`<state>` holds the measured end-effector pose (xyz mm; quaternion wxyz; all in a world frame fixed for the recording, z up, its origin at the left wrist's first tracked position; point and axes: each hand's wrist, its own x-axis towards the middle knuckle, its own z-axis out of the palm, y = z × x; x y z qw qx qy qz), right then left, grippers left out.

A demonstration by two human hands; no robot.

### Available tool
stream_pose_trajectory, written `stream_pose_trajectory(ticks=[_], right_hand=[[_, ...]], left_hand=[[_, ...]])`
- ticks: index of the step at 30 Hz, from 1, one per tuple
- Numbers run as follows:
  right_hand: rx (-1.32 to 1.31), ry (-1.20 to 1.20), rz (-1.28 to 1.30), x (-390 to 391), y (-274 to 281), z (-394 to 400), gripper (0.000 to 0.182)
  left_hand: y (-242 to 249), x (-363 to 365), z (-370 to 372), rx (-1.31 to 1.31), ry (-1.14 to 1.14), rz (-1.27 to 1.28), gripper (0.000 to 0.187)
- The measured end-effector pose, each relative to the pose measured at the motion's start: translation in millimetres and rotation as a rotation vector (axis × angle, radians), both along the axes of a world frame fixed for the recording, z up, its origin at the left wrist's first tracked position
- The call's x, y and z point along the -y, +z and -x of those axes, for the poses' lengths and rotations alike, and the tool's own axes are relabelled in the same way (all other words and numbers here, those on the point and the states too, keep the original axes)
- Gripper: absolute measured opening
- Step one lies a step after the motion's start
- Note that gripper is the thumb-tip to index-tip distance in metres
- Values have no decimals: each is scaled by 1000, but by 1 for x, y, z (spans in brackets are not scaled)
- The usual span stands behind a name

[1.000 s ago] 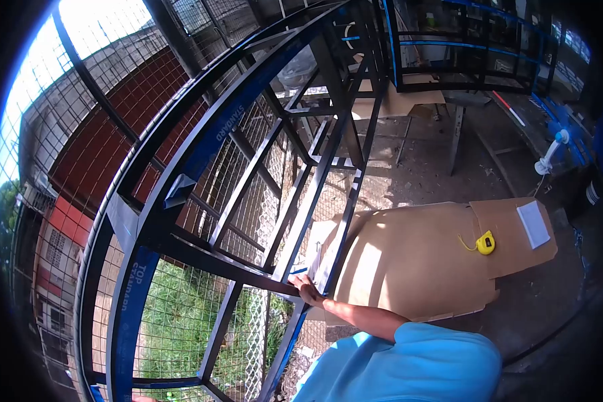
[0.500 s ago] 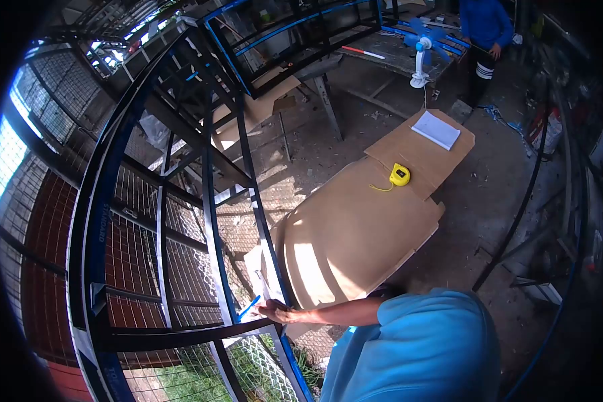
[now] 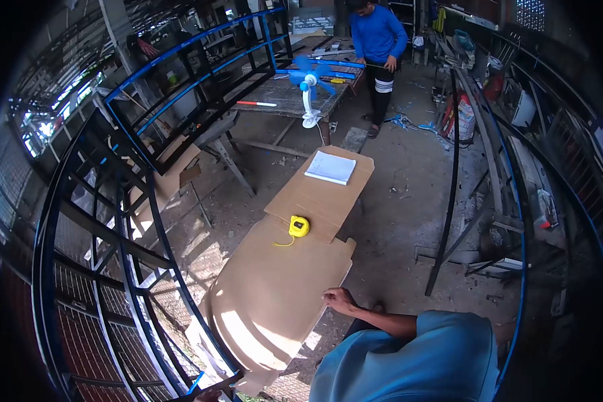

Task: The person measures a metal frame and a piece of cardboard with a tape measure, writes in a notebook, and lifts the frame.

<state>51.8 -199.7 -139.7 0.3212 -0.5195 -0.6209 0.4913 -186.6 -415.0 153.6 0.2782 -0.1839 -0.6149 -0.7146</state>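
Observation:
My right hand [image 3: 342, 301] is above the right edge of a large brown cardboard sheet [image 3: 275, 278]. Its fingers are loosely bent and apart, and I see nothing in them. At the bottom edge of the view my left hand [image 3: 208, 396] is mostly cut off, by the corner of a dark curved metal frame [image 3: 174, 268]. A short blue strip [image 3: 195, 382] sticks up beside it; whether the hand holds the strip cannot be told. Beyond my right hand, a yellow tape measure [image 3: 299, 226] lies on the cardboard with a little tape pulled out.
A white notepad [image 3: 330, 167] lies at the cardboard's far end. Behind it, a blue and white fan [image 3: 309, 100] stands near a worktable [image 3: 281, 94]. A person in blue [image 3: 379, 33] stands by that table. Long metal bars [image 3: 449, 201] line the right side.
My right hand has left the frame's corner by the blue strip and moved right, over the cardboard edge. The view has swung up and right. My left hand now shows at the bottom.

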Motion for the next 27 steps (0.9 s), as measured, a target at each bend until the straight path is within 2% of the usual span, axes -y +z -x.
stream_pose_trajectory(ticks=[1,2,3,4,6,8,10,11,12,14,16,17,20,21,22,24,27], right_hand=[[-2,-18,-11,-5,-6,-23,25],[-12,-59,101,-13,-12,-49,25],[-22,-102,215,-21,-18,-74,24],[-15,-120,204,-26,-19,-98,24],[46,-157,310,-38,-22,-149,23],[75,-183,325,-51,-29,-204,23],[83,-195,333,-67,-33,-244,22],[154,-204,255,-74,-36,-269,23],[228,-216,169,-87,-34,-293,23],[234,-256,167,-119,-12,-333,23],[135,-364,210,-134,4,-359,23],[84,-403,141,-143,0,-370,22],[115,-491,65,-173,12,-388,22],[8,-550,151,-180,21,-387,21],[11,-556,142,-187,30,-386,21],[-67,-578,282,-197,36,-382,22],[-90,-516,314,-225,20,-390,22]], left_hand=[[-8,-22,-14,80,-174,55,25],[-18,-46,-31,163,-347,108,21],[-31,-66,-40,232,-275,368,31],[-27,-84,-57,336,-458,493,40],[-61,-145,-87,292,-604,295,25],[-86,-196,-128,393,-718,244,21],[-113,-247,-169,424,-848,240,19],[-123,-270,-189,465,-909,270,18],[-124,-289,-210,508,-975,309,19],[-127,-324,-251,515,-1050,391,21],[-132,-355,-280,471,-1121,425,23],[-139,-371,-289,500,-1162,443,23],[-157,-420,-313,467,-1172,563,22],[-168,-438,-317,466,-1183,554,22],[-180,-455,-320,396,-1126,633,22],[-185,-485,-325,324,-1070,713,22],[-175,-535,-340,152,-976,817,25]])
